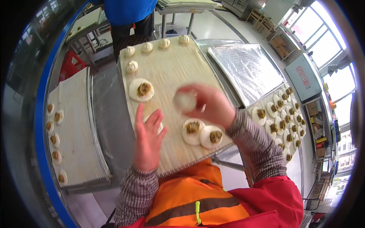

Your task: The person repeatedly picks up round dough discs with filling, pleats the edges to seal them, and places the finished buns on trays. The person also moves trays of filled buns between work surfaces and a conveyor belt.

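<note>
My right hand (pixel 207 104), blurred by motion, grips a round white bun (pixel 185 101) above the cloth-lined tray (pixel 178 68); whether its top is pleated shut I cannot make out. My left hand (pixel 148 136) is open over the tray's near left part, fingers spread, with a white dough piece (pixel 160 128) mostly hidden behind them. Beyond its fingertips lies a flat dough wrapper (pixel 141 90) topped with brownish-green filling. Two more filled wrappers (pixel 192 132) overlap near my right wrist. Several pleated buns (pixel 164 43) sit along the far edge and upper left.
At the right stands a tray of many filled wrappers (pixel 282 123), with a plastic-covered metal tray (pixel 247 72) beyond it. Another cloth-lined tray (pixel 78 125) on the left bears several filled wrappers. A person in blue (pixel 129 13) stands at the far side, near a red stool (pixel 70 64).
</note>
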The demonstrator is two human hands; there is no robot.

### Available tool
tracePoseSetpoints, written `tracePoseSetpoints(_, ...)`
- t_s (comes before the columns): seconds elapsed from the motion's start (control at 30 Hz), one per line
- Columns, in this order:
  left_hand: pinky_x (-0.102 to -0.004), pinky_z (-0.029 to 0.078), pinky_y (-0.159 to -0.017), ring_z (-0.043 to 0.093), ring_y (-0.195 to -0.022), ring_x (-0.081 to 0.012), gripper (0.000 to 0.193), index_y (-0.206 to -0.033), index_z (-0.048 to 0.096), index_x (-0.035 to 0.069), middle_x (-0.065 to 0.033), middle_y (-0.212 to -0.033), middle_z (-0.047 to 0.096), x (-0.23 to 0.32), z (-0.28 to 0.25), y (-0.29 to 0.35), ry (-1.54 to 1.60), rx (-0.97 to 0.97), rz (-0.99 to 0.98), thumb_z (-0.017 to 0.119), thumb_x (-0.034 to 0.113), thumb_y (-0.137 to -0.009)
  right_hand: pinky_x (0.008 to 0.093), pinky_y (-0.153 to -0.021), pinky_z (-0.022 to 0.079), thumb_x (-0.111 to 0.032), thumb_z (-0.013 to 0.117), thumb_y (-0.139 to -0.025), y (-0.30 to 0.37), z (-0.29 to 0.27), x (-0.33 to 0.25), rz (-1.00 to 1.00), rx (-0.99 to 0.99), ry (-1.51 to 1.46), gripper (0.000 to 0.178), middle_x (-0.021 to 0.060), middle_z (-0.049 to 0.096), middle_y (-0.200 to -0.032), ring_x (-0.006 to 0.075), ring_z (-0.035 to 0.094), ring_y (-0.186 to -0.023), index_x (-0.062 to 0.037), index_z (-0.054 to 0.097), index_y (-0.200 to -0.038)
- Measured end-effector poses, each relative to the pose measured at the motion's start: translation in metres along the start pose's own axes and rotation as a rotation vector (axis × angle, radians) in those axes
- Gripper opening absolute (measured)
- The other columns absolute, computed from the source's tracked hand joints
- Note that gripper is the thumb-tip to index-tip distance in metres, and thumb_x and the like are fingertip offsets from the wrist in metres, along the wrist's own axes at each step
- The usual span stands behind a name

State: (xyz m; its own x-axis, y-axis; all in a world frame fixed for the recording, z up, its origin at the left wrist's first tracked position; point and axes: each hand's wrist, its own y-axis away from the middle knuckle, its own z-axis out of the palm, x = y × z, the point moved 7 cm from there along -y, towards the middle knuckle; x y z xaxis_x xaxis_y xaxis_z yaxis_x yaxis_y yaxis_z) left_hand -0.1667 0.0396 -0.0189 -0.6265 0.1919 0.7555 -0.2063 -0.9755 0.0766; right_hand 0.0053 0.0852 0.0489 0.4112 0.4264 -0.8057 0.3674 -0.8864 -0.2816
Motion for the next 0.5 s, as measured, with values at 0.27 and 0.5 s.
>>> tracePoseSetpoints(0.27,-0.0349,0.051,-0.083,0.062,-0.096,-0.0217,0.053,-0.125,0.048,-0.004,-0.0148,-0.105,0.062,0.009,-0.008,-0.017,-0.470,-0.315,-0.233,0.046,0.042,-0.097,0.0288,-0.068,0.055,-0.014,0.071,-0.075,-0.152,-0.108,0.234,0.502,0.110,0.321,0.050,0.0107,0.068,-0.095,0.0150,0.067,-0.073,-0.0053,0.056,-0.121)
tracePoseSetpoints(0.5,-0.0314,0.050,-0.081,0.062,-0.095,-0.0200,0.044,-0.119,0.054,-0.005,-0.0154,-0.108,0.062,-0.016,0.025,-0.083,-1.158,-0.386,-0.294,0.060,0.028,-0.091,0.0401,-0.086,0.050,-0.039,0.074,-0.070,-0.174,-0.096,0.286,0.393,-0.046,0.737,0.074,0.0183,0.065,-0.108,0.0298,0.063,-0.099,-0.0103,0.048,-0.132)
